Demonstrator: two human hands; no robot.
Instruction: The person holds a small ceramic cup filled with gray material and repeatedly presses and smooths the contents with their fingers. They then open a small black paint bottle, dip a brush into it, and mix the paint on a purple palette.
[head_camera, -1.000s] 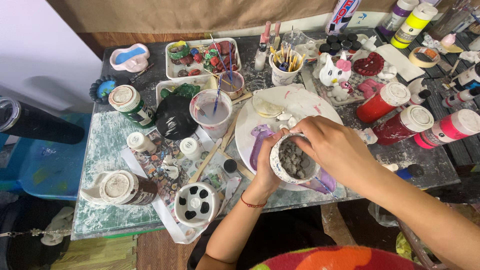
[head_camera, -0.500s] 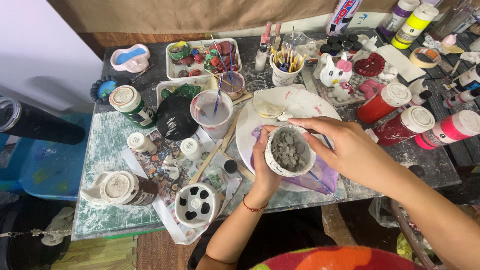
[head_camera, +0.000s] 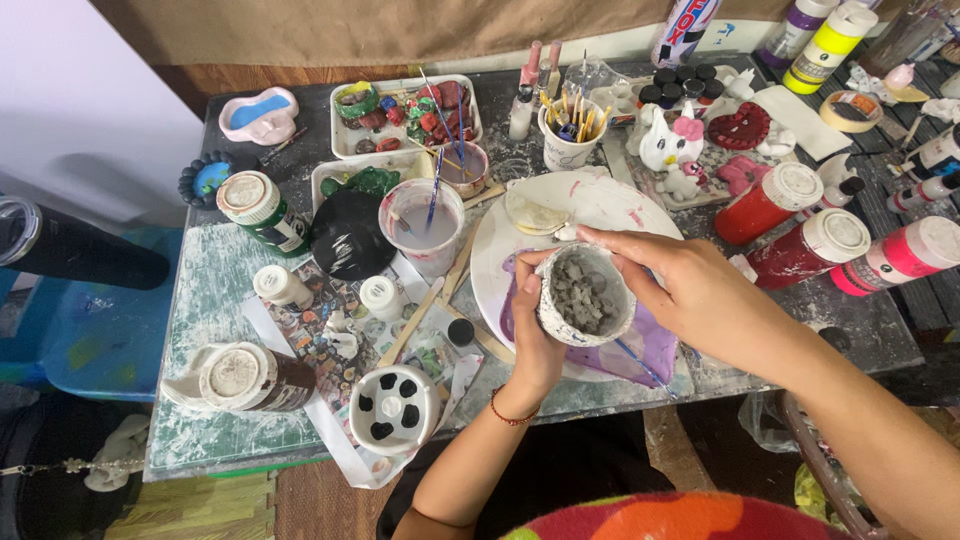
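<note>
Left hand (head_camera: 535, 335) cups a small round pot (head_camera: 585, 295) from below, right hand (head_camera: 700, 295) gripping its far rim, both holding it above a white plate (head_camera: 600, 205). Pot: outside pale and speckled, inside grey and lumpy; coating looks incomplete. Paintbrush (head_camera: 640, 360) lies under the right hand, water cup (head_camera: 425, 225) beyond the left, on the cluttered surface (head_camera: 215, 290).
</note>
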